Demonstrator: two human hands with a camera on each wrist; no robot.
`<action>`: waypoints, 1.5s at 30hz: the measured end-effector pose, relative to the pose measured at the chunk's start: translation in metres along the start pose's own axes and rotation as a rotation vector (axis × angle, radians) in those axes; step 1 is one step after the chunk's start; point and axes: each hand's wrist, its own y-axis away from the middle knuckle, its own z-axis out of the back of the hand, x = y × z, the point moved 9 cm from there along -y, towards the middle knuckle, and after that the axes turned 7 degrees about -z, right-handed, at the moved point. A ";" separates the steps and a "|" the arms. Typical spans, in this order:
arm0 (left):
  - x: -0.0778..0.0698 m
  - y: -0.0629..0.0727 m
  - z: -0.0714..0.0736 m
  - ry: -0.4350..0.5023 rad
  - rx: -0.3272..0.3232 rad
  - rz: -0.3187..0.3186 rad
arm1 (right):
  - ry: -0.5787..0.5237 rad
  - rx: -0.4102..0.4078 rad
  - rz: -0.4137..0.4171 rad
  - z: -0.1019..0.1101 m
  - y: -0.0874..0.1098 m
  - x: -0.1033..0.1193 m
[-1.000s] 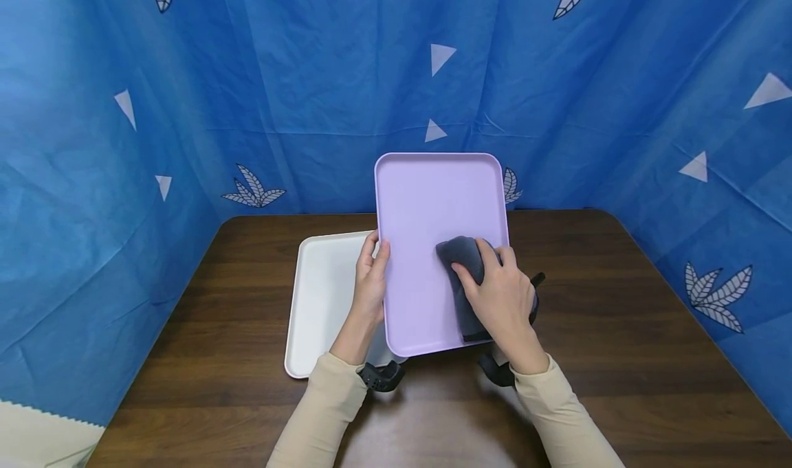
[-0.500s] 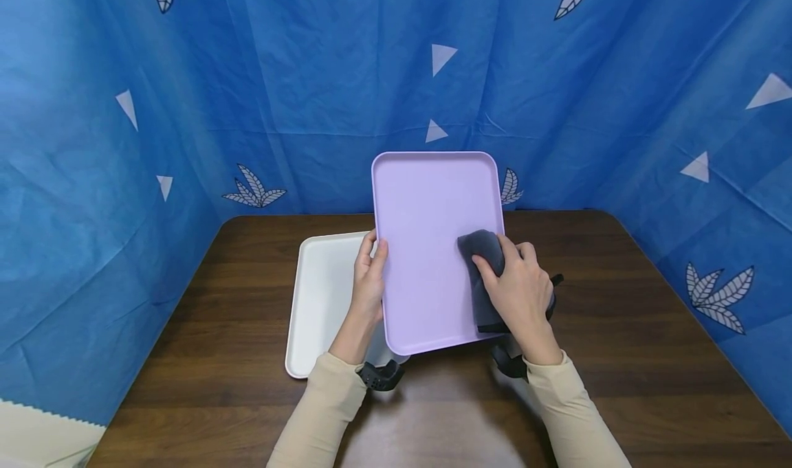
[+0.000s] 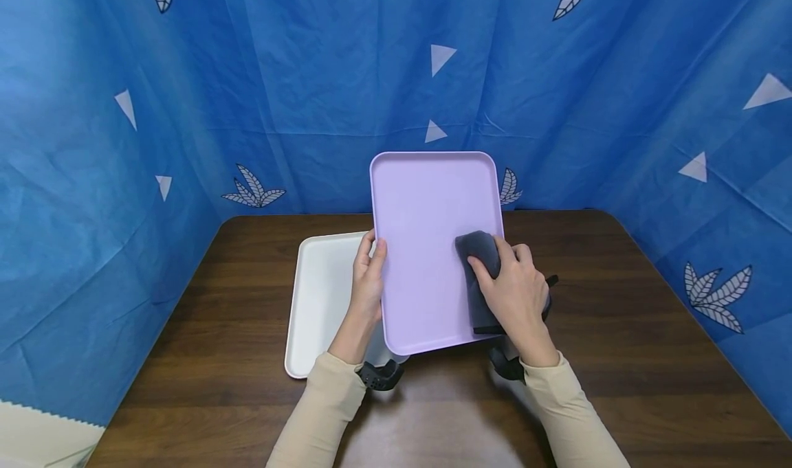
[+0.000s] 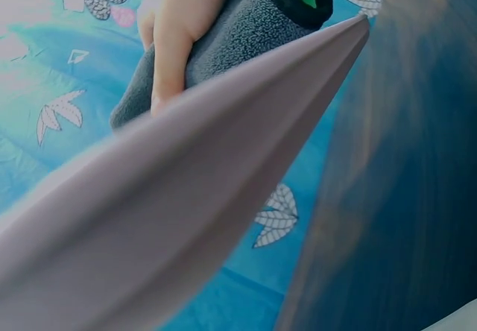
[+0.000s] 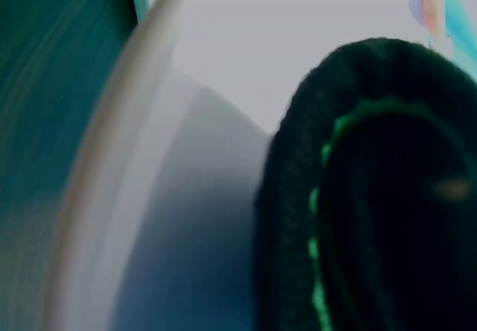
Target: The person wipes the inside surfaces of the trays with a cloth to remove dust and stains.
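A lilac rectangular tray (image 3: 421,234) is held up at a tilt above the table. My left hand (image 3: 368,282) grips its left edge, thumb on the inner face. In my right hand (image 3: 516,293) is a folded dark grey cloth (image 3: 479,303), lying against the tray's inner face along the lower right edge. The left wrist view shows the tray edge-on, with the fuzzy cloth (image 4: 246,48) and right-hand fingers (image 4: 173,62) behind it. In the right wrist view, the cloth's dark hem (image 5: 287,234) has green stitching, and the tray (image 5: 223,40) fills the background.
A white tray (image 3: 315,303) lies on the brown wooden table (image 3: 235,358), partly hidden by the left hand and the lilac tray. A blue patterned curtain (image 3: 297,76) hangs behind and at both sides. Black wrist straps (image 3: 380,375) sit at both wrists.
My right hand and the cloth moved right to the tray's right edge, then slightly back left. The lilac tray shifted slightly left. My left hand keeps its grip.
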 end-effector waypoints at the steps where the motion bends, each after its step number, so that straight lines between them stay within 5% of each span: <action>1: 0.000 0.000 0.000 0.002 -0.001 0.000 | 0.000 -0.002 0.006 0.000 0.001 0.002; 34: 0.003 0.000 -0.003 0.018 0.015 -0.016 | -0.023 -0.026 0.285 -0.013 0.037 0.091; 45: 0.001 0.001 -0.005 0.046 0.012 -0.029 | -0.027 -0.015 0.319 -0.017 0.042 0.105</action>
